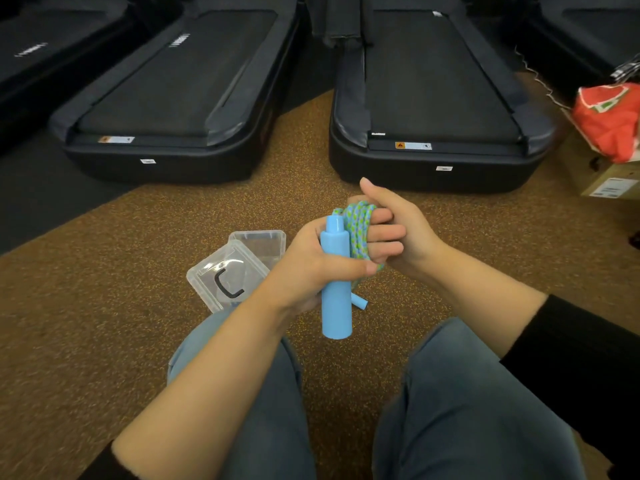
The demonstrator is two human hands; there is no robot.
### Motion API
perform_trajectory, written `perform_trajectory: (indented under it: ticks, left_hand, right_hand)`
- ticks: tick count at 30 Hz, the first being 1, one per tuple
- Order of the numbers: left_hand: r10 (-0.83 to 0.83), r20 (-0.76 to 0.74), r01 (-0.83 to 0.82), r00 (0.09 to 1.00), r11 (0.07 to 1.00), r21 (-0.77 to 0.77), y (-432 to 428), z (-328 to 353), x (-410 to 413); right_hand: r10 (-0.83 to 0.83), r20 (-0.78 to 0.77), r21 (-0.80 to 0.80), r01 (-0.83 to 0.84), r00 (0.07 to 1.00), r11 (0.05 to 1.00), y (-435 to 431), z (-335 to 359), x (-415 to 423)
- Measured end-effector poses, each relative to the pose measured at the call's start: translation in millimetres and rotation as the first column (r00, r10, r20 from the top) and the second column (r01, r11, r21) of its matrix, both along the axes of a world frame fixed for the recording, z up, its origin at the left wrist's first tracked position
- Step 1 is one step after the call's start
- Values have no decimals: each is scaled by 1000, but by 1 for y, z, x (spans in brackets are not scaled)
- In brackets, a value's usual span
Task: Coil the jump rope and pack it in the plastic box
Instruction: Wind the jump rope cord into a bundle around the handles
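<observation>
- Rope: blue-green braided jump rope point(358, 226) coiled in loops, held mid-scene above floor point(104, 306), between person's knees.
- Left hand point(304, 268) grips light-blue handle point(336, 299) upright, thumb across its front; coil sits round its fingers.
- Right hand point(412, 233) closes on coil from right, thumb up; its fingertips mostly hidden behind rope.
- Short blue tube end point(360, 302) pokes out just right of handle; can't tell what it joins.
- Clear plastic box point(258, 232) on floor, left of hands, open; clear lid point(207, 282) w/ black grip overlaps its near-left side.
- Two black treadmills point(166, 98) point(436, 91) at far side; warning sticker point(413, 145) w/ orange triangle on right one, text too small to read. White logos on rails illegible.
- Far right: red bag point(606, 123) on cardboard carton point(609, 185); carton's white label unreadable.
</observation>
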State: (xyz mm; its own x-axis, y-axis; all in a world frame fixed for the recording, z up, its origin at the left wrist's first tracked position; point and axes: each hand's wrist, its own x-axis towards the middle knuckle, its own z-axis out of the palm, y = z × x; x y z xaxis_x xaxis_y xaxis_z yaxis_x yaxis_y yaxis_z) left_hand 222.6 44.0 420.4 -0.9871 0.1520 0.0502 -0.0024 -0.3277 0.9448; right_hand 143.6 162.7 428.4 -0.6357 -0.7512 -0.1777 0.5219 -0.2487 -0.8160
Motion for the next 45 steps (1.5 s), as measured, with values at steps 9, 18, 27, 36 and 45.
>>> perform_trajectory:
  ticks: [9, 18, 27, 36, 45]
  left_hand:
    - [105, 8, -106, 994, 994, 26, 4, 5, -3]
    - [136, 22, -137, 990, 990, 23, 5, 4, -6]
    - [52, 26, -57, 998, 976, 209, 3, 4, -6]
    - [11, 90, -38, 996, 951, 306, 3, 2, -9]
    - [14, 108, -37, 994, 976, 213, 11, -3, -12]
  right_hand:
    - [-271, -12, -12, 271, 962, 962, -9, 1, 24]
    - [-397, -176, 114, 419, 901, 901, -22, -11, 27]
    - [-453, -291, 150, 507, 843, 849, -25, -18, 27]
    - [-370, -409, 176, 471, 834, 865, -15, -32, 32]
    - [-445, -123, 219, 461, 887, 860, -16, -38, 37]
